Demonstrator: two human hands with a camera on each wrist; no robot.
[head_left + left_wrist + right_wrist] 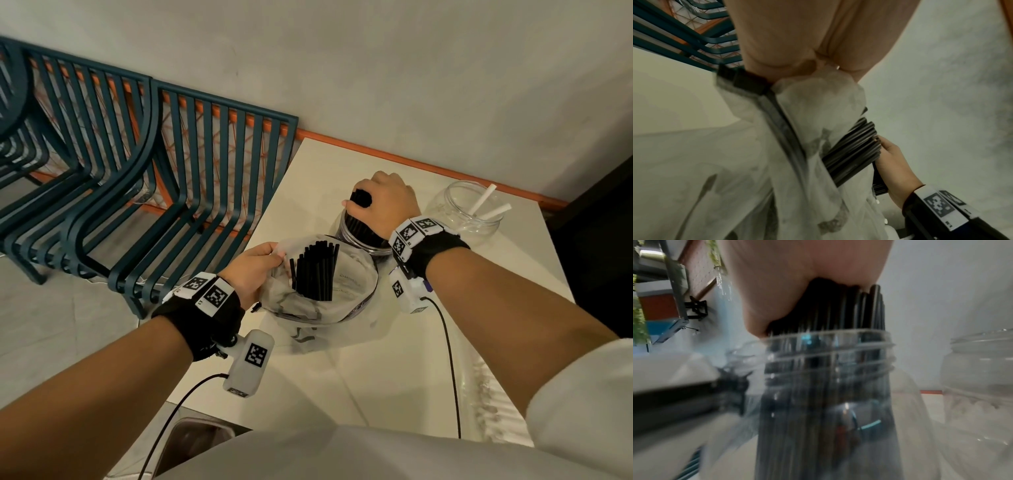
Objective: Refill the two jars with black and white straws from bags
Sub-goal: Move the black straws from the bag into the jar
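Observation:
A clear bag (352, 284) of black straws (317, 270) stands open on the white table (376, 377). My left hand (255, 270) pinches the bag's rim at its left side; in the left wrist view the bag (818, 100) hangs from my fingers (789, 40). My right hand (387, 202) grips a bundle of black straws (361, 198) whose lower ends are inside a clear jar (363, 236). The right wrist view shows that bundle (838, 308) entering the jar's threaded neck (828, 353). A second clear jar (469, 212), to the right, holds two white straws (483, 198).
Dark blue slatted metal chairs (205, 178) stand left of the table against the wall. A metal bin (195, 442) sits below the table's near left corner. A clear bag (489, 404) lies at the table's near right edge. Cables trail from both wrist cameras.

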